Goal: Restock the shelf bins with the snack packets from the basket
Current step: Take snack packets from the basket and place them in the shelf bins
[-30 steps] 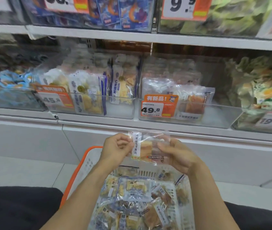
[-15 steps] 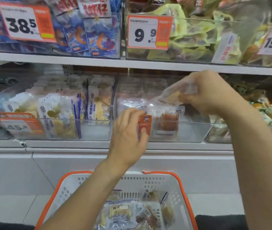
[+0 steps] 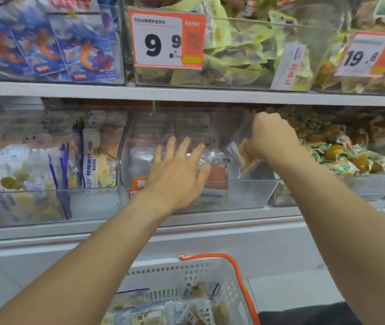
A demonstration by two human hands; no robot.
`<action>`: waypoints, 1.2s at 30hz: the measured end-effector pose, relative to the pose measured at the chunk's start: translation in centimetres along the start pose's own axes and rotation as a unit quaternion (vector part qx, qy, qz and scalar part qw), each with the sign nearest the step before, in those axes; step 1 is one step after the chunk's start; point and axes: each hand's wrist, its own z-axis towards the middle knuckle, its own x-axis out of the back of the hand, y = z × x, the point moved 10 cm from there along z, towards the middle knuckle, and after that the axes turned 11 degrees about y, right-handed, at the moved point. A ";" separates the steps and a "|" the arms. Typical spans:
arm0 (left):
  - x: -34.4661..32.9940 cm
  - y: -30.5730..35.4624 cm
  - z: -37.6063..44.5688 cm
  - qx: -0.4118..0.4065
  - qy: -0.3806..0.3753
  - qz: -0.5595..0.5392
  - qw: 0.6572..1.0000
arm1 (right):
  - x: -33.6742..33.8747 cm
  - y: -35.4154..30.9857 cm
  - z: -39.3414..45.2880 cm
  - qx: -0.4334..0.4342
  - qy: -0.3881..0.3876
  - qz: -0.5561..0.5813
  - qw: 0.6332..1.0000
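Clear snack packet [image 3: 243, 156] with an orange-yellow snack and a white label, tilted, pinched in the right hand [image 3: 273, 139] above the right part of the clear middle bin [image 3: 245, 193]. Left hand [image 3: 177, 174] spread flat against the packets in the bin [image 3: 215, 174], see-through with orange-red snack inside, standing up near the front wall. Down below, white basket [image 3: 210, 270] with an orange rim, holding more clear packets [image 3: 175, 310] in a loose pile, some lying flat, some leaning.
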 end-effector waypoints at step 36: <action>-0.8 -0.5 0.8 0.011 -0.015 -0.054 0.998 | -7.9 -0.2 4.5 0.079 -0.055 -0.087 0.992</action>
